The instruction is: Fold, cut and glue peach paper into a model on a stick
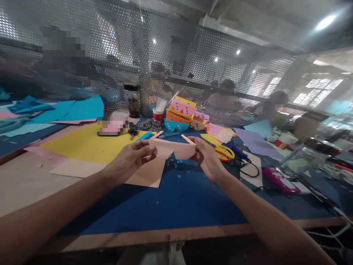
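Note:
Between my two hands, a little above the blue table top, is a pale peach paper mask [176, 146] with a notch cut in its lower edge and side strips folded back. My left hand [138, 156] pinches its left end between thumb and fingers. At the right end, my right hand [205, 154] grips the paper by its edge. Under the left hand lies a flat peach paper sheet [150, 175]. Small blue paper scraps [179, 176] are scattered on the table below the mask. Yellow-handled scissors [224, 151] lie just beyond my right hand.
Finished-looking coloured paper masks [180, 114] are stacked at the back, beside a red-and-white cup [158, 114] and a dark bottle [132, 100]. Yellow sheets [82, 143] spread left. A magenta glue gun-like device [280, 180] and a clear jar [306, 158] stand right. A perforated metal screen [187, 55] closes the back.

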The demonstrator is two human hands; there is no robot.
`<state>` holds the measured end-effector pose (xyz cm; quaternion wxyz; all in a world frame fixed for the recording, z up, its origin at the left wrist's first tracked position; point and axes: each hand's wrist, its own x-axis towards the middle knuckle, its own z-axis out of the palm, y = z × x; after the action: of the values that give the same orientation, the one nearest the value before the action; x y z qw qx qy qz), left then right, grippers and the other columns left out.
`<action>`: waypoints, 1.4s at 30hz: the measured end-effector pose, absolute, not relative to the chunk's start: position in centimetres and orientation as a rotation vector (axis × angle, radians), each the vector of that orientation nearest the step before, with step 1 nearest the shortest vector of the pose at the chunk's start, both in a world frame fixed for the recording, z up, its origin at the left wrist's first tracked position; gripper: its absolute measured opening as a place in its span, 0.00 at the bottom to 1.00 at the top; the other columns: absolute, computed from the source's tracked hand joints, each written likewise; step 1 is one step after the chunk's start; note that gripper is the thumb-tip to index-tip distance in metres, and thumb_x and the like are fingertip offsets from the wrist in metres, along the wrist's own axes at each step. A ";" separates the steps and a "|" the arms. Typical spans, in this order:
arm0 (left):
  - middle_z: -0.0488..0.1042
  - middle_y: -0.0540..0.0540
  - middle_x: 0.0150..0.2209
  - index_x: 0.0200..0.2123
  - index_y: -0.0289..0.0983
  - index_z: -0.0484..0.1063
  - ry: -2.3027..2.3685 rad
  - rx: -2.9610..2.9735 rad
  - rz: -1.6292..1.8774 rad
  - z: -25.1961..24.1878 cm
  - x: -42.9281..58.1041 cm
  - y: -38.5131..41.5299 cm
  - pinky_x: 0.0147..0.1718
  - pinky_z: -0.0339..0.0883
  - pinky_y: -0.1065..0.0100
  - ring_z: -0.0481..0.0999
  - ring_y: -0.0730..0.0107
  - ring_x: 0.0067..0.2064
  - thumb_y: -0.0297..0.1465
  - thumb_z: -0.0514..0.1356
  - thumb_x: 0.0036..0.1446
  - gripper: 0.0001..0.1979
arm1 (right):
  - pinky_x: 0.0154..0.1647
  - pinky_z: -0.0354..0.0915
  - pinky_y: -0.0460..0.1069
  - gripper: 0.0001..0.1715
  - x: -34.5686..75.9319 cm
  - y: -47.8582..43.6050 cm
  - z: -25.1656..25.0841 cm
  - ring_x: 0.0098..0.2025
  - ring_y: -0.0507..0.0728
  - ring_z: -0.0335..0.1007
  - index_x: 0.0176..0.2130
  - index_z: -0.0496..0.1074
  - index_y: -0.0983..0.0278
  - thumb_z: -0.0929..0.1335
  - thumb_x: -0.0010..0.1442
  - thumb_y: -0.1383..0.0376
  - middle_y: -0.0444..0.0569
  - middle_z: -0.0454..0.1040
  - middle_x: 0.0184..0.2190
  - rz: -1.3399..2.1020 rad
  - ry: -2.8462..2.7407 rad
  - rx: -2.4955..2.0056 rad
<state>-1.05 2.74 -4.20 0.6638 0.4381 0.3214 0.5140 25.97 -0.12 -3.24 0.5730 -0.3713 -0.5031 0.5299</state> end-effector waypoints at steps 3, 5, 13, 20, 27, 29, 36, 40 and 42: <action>0.79 0.51 0.32 0.33 0.37 0.80 0.731 0.982 1.149 -4.4 -1.0 2.9 0.43 0.76 0.69 0.77 0.73 0.36 0.33 0.81 0.47 0.15 | 0.37 0.72 0.47 0.28 25.9 -0.5 -2.8 0.37 0.53 0.73 0.49 0.79 0.58 0.77 0.60 0.42 0.46 0.79 0.39 1.305 -1.109 -0.853; 0.79 0.51 0.32 0.33 0.37 0.79 0.730 0.977 1.144 -4.6 -1.0 3.0 0.44 0.76 0.69 0.78 0.73 0.36 0.33 0.81 0.47 0.16 | 0.38 0.71 0.47 0.28 25.9 -0.5 -2.6 0.37 0.53 0.73 0.48 0.78 0.58 0.79 0.58 0.45 0.45 0.79 0.39 1.320 -1.093 -0.835; 0.83 0.47 0.37 0.34 0.37 0.83 0.768 0.964 1.124 -4.6 -1.0 3.4 0.43 0.78 0.70 0.81 0.70 0.39 0.34 0.82 0.45 0.16 | 0.38 0.69 0.48 0.28 26.1 -0.1 -2.7 0.37 0.53 0.73 0.49 0.75 0.59 0.81 0.56 0.50 0.44 0.78 0.37 1.278 -1.104 -0.835; 0.82 0.48 0.41 0.41 0.40 0.85 0.777 1.007 1.153 -4.3 -1.0 3.2 0.43 0.78 0.72 0.80 0.70 0.41 0.40 0.80 0.50 0.17 | 0.43 0.70 0.50 0.25 25.9 -0.6 -2.7 0.39 0.54 0.75 0.52 0.73 0.58 0.78 0.59 0.53 0.43 0.80 0.35 1.186 -1.230 -0.843; 0.82 0.45 0.46 0.43 0.40 0.86 0.786 1.101 1.129 -4.2 -1.0 3.0 0.44 0.78 0.69 0.80 0.64 0.46 0.43 0.78 0.50 0.20 | 0.43 0.72 0.51 0.29 25.9 -0.4 -2.8 0.40 0.55 0.78 0.55 0.70 0.58 0.78 0.59 0.55 0.43 0.81 0.35 1.167 -1.212 -0.862; 0.82 0.43 0.51 0.42 0.40 0.87 0.796 1.125 1.138 -4.2 -1.0 3.0 0.46 0.79 0.66 0.79 0.60 0.50 0.45 0.78 0.49 0.20 | 0.43 0.71 0.51 0.25 25.9 -0.4 -2.8 0.40 0.55 0.77 0.53 0.72 0.59 0.77 0.59 0.54 0.44 0.80 0.36 1.157 -1.234 -0.890; 0.83 0.42 0.51 0.40 0.41 0.88 0.864 1.214 1.157 -4.4 -0.9 2.8 0.47 0.76 0.63 0.80 0.54 0.52 0.50 0.76 0.50 0.21 | 0.45 0.72 0.52 0.19 25.7 -0.5 -3.1 0.39 0.55 0.78 0.50 0.74 0.59 0.74 0.61 0.56 0.43 0.80 0.33 0.983 -1.360 -0.944; 0.85 0.42 0.43 0.38 0.40 0.88 0.897 1.260 1.151 -4.5 -0.9 2.7 0.44 0.74 0.63 0.80 0.57 0.45 0.51 0.74 0.52 0.21 | 0.44 0.72 0.52 0.19 25.7 -0.7 -3.1 0.37 0.56 0.78 0.51 0.73 0.59 0.74 0.63 0.55 0.43 0.80 0.32 0.959 -1.440 -0.949; 0.84 0.42 0.39 0.38 0.39 0.88 0.896 1.286 1.138 -4.4 -0.9 2.5 0.44 0.73 0.62 0.80 0.58 0.42 0.51 0.74 0.52 0.22 | 0.41 0.72 0.53 0.20 25.8 -0.7 -3.0 0.35 0.55 0.78 0.51 0.73 0.59 0.73 0.64 0.52 0.44 0.81 0.33 0.976 -1.456 -0.951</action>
<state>-0.86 2.53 -4.38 0.5665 0.5470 0.3813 0.4842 25.76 -0.72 -3.02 0.5427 -0.4004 -0.6133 0.4112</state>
